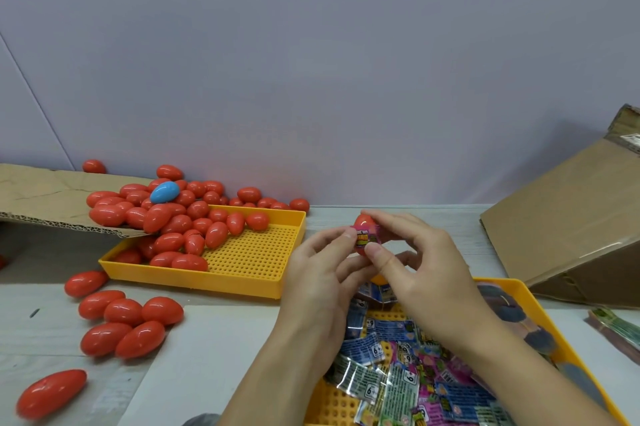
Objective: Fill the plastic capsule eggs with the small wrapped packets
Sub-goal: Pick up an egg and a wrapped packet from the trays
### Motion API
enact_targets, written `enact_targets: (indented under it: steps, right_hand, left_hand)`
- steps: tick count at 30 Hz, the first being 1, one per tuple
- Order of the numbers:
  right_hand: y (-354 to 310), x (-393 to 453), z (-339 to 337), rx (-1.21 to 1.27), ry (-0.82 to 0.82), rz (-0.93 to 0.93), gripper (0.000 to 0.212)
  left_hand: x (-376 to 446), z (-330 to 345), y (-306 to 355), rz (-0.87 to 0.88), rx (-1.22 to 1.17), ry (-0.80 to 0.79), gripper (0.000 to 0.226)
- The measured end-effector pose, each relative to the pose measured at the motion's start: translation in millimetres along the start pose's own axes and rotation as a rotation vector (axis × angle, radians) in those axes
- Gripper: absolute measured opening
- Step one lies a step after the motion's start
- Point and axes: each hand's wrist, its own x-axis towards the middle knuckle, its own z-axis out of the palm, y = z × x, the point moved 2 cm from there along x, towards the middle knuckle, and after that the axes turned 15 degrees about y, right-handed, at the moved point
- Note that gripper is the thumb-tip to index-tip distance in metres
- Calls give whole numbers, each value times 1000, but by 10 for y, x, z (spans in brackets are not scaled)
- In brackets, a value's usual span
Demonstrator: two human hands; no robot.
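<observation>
Two hands meet at the table's centre: the left hand [323, 261] pinches a red egg [363, 222] steady while the right hand [410, 254] pinches a packet [366, 238] against it, apparently to stuff it. Spare packets [408, 373] lie at 5 o'clock, near for reloading.

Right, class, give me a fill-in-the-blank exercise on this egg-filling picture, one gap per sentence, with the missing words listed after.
1. Among the red eggs piled at the far tray lies a single ____ egg.
2. Both trays, the far tray and the near tray, are coloured ____.
3. The left hand and right hand together hold one red egg and a small ____.
4. The wrapped packets lie in the ____ tray.

Missing words: blue; yellow; packet; near
</observation>
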Motion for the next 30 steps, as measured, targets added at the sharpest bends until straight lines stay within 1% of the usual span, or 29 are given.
enact_targets:
  steps: [2,4,6,8,10,13,15,17,19,21,24,25,27,28,30]
  right_hand:
    - [22,6,5,61,14,85,31]
    - [48,14,2,107,55,161,25]
    - [54,15,2,117,91,185,21]
    - [40,8,12,97,114,162,20]
    - [18,-4,27,22,100,113,21]
    - [-30,-33,69,-84,45,34,25]
    - [-61,-50,92,-180,63,-44,24]
    - [-74,-59,107,-287,108,-93,21]
    - [-62,-63,93,-339,144,-66,17]
    - [-17,-58,61,-326,168,30,14]
    - [82,-44,-2,-208,168,352,32]
    - [100,-36,-14,-142,160,457,33]
    - [114,-20,-31,19,163,605,20]
    - [116,-8,-47,82,172,644,14]
    - [110,34,-106,200,205,706,10]
  left_hand:
    - [12,-6,12,17,-25,25,23]
    - [15,-5,22,57,-35,51,16]
    - [19,-13,13,113,-9,73,18]
    - [19,-24,8,179,51,87,30]
    - [28,-51,6,229,116,114,34]
    - [51,-87,-11,238,174,131,38]
    - [52,-88,-24,232,207,118,45]
    - [37,-74,-30,242,245,81,42]
    - [34,-57,-44,267,292,40,31]
    - [40,-49,-59,282,319,36,23]
    - [51,-43,-66,255,310,82,31]
    - [62,-44,-67,240,300,96,31]
    - [79,-53,-66,215,297,114,25]
    - [87,-56,-62,207,298,118,23]
    - [94,-53,-56,192,298,120,21]
